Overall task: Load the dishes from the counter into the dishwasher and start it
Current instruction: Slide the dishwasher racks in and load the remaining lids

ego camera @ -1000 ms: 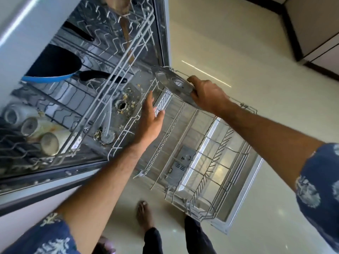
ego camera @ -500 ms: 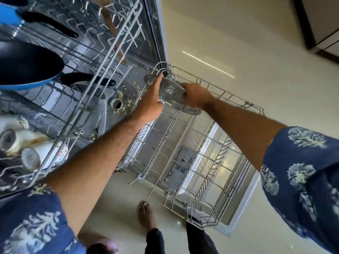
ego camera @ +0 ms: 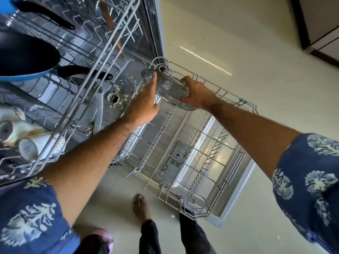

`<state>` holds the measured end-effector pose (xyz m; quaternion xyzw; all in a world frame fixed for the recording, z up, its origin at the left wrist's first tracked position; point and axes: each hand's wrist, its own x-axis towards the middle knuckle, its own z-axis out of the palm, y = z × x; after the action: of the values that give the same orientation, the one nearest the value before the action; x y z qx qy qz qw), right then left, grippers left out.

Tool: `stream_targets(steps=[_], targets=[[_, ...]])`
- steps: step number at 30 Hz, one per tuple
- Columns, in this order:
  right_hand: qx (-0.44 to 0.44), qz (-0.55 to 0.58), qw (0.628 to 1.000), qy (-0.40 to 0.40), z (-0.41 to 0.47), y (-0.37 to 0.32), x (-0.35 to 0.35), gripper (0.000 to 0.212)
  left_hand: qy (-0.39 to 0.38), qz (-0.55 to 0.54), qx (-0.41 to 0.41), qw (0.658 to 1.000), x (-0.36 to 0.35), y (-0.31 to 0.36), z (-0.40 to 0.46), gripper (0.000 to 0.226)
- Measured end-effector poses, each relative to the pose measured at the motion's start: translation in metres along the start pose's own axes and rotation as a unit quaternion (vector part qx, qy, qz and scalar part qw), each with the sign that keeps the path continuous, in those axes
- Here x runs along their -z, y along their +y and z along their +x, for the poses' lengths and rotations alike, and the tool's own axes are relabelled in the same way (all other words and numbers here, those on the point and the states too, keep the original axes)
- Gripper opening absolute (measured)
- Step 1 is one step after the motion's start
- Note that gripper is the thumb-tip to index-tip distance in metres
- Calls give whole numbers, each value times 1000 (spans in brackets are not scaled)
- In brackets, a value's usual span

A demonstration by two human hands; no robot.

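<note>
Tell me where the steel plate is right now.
Head view, centre: the steel plate is over the lower rack's far corner, between the left hand and right hand.

bright, even daylight fills the view. a thin white streak of glare lies on the glossy floor toward 1 o'clock, and a softer sheen glows off the dishwasher door near 5 o'clock. the dishwasher interior at 10 o'clock sits dimmer. wide-angle distortion bends the edges; the patterned sleeves at 4 and 8 o'clock look soft and stretched.
</note>
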<state>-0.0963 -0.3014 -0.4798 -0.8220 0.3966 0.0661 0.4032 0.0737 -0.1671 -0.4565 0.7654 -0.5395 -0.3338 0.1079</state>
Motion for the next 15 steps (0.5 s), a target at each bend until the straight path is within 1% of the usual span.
stream_targets(steps=[2, 3, 5, 8, 12, 15], targets=[[31, -38, 999, 15, -19, -6, 3, 74, 8, 49, -13, 999, 1, 1, -18, 99], [49, -91, 994, 26, -30, -10, 5, 82, 16, 72, -14, 997, 1, 3, -30, 97], [79, -210, 974, 39, -55, -21, 7, 96, 27, 119, 12, 992, -2, 7, -59, 91], [134, -303, 943, 19, -106, -52, 14, 100, 7, 179, 45, 983, 6, 28, -118, 94], [167, -350, 921, -36, -173, -100, 24, 101, 3, 220, 40, 975, 22, 62, -206, 98], [195, -347, 916, -44, -221, -138, 31, 101, 24, 238, 56, 969, 32, 87, -269, 93]])
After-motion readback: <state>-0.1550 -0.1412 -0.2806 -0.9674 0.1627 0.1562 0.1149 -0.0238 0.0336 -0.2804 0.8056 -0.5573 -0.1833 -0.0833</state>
